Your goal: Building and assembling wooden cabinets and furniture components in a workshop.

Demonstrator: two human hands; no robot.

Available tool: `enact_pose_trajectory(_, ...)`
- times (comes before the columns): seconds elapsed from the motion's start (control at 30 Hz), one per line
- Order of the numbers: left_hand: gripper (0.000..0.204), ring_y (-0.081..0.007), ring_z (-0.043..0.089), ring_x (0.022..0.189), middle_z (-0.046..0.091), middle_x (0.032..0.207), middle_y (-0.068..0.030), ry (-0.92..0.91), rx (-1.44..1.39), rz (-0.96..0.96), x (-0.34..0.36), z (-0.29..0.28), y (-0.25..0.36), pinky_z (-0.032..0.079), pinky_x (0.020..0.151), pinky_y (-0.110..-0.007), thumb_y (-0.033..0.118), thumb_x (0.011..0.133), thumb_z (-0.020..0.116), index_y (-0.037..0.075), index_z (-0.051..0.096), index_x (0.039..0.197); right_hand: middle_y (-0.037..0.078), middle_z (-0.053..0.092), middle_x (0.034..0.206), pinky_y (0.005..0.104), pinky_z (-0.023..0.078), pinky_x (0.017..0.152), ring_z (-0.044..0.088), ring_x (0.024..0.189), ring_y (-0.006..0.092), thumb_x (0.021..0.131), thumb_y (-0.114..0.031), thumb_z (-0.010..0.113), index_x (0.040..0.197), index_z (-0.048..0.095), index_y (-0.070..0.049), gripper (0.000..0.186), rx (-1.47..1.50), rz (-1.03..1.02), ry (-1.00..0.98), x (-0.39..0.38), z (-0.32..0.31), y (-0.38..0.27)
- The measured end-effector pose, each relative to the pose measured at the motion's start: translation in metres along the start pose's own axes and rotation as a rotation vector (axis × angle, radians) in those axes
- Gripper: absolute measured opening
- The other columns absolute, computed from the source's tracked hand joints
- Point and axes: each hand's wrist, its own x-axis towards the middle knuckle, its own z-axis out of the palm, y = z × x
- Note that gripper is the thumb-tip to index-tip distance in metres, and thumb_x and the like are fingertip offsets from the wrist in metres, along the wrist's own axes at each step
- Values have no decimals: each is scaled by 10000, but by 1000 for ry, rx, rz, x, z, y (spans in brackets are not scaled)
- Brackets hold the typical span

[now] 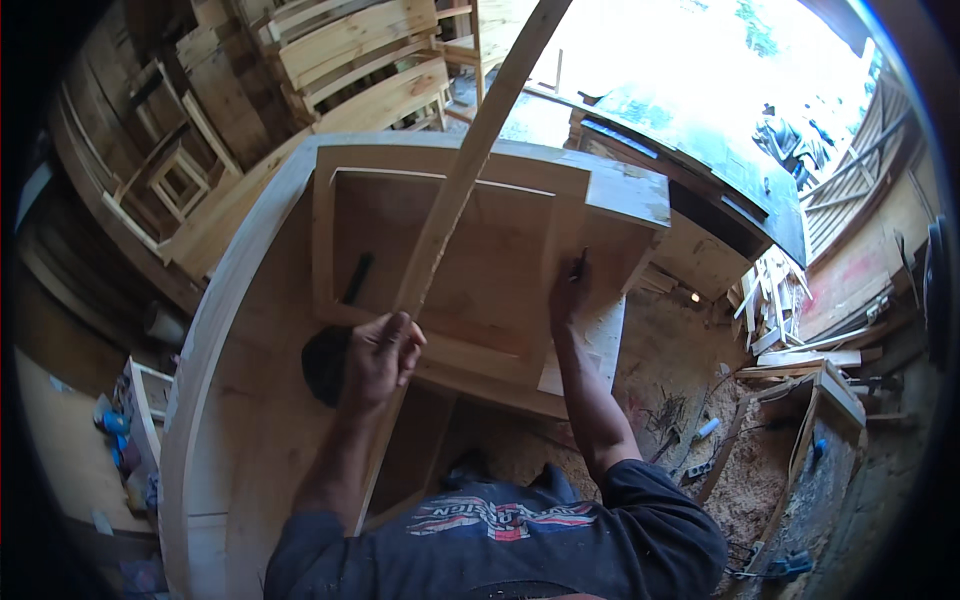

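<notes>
My left hand [380,355] is closed on a long wooden strip [455,190], which slants up and away across a large wooden cabinet frame [228,290]. Inside that frame lies a rectangular wooden panel frame [325,235], partly behind the strip. Over its right part, by the cabinet's corner block, my right hand [568,290] is closed around a small dark object [580,262], too small to name surely. A slim dark tool [358,278] rests within the panel frame. Beside my left wrist sits a rounded dark item [325,366], partly hidden by the hand.
Slatted wooden furniture [365,60] stands at the far left. A dark-topped table [690,150] is beyond the cabinet, near the bright opening. Wood offcuts [775,300] pile up at right. Shavings [735,450] and a power strip [698,469] lie on the floor.
</notes>
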Motion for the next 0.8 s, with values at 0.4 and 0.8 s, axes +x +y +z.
enact_pose_trajectory(0.4, 628, -37, 394, 449, 464, 587, 46, 114, -69, -9, -20, 258, -61, 291, 422, -217, 535, 1121, 351, 37, 651, 883, 72, 635, 871, 335, 489, 769, 590, 814, 166, 1076, -284, 577, 1124, 683, -33, 276, 385, -80, -220, 6, -175, -42)
enact_pose_trajectory(0.8, 753, -174, 631, 1061, 678, 1122, -78, -225, -492, -16, 12, 623, -153, 503, 943, -341, 617, 1107, 206, 21, 654, 1208, 199, 705, 1143, 414, 552, 905, 704, 1032, 282, 963, -100, 626, 1487, 484, -6, 551, -252, -45, -460, 180, -434, 1)
